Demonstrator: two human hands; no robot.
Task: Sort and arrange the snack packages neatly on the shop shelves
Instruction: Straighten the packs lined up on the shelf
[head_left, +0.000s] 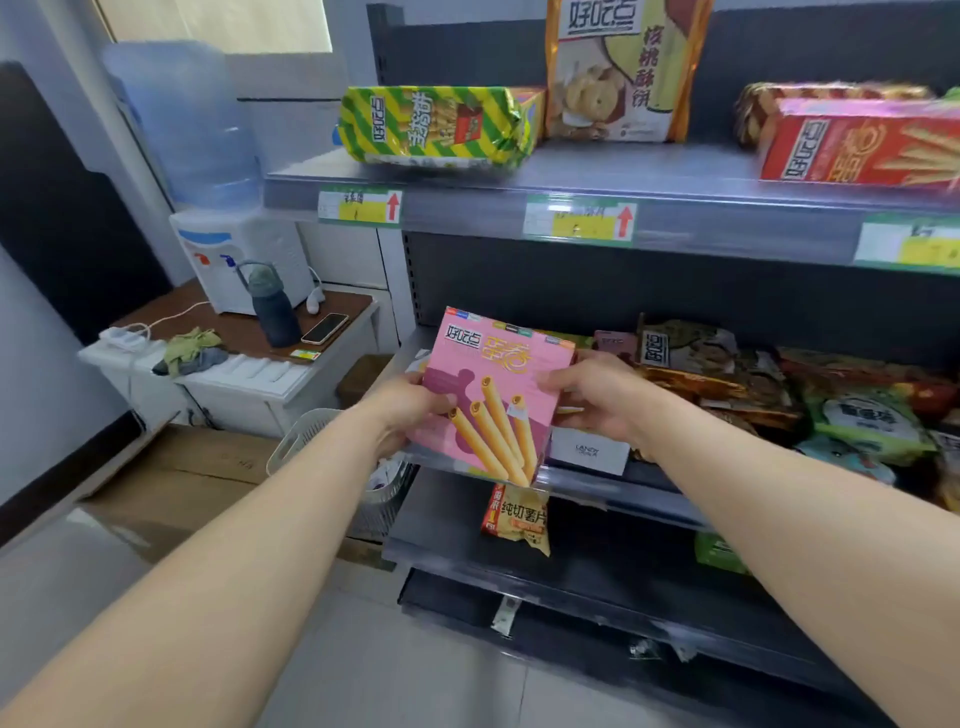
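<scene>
A pink box of egg rolls (493, 384) is held upright in front of the middle shelf (613, 488), at its left end. My left hand (410, 410) grips its left edge and my right hand (597, 400) grips its right edge. On the upper shelf (467, 208) a green-and-yellow striped bag (431, 127) lies flat, a tall cookie bag (623, 67) stands behind it, and a red egg-roll box (857, 143) lies at the right. Several mixed snack bags (753, 384) are piled on the middle shelf to the right of my hands.
A yellow chip bag (519, 517) hangs over the lower shelf edge. A white basket (311, 436) stands on the floor left of the shelves, beside cardboard boxes (208, 467). Further left a small table holds a water dispenser (234, 260), a dark bottle (272, 306) and a phone (324, 328).
</scene>
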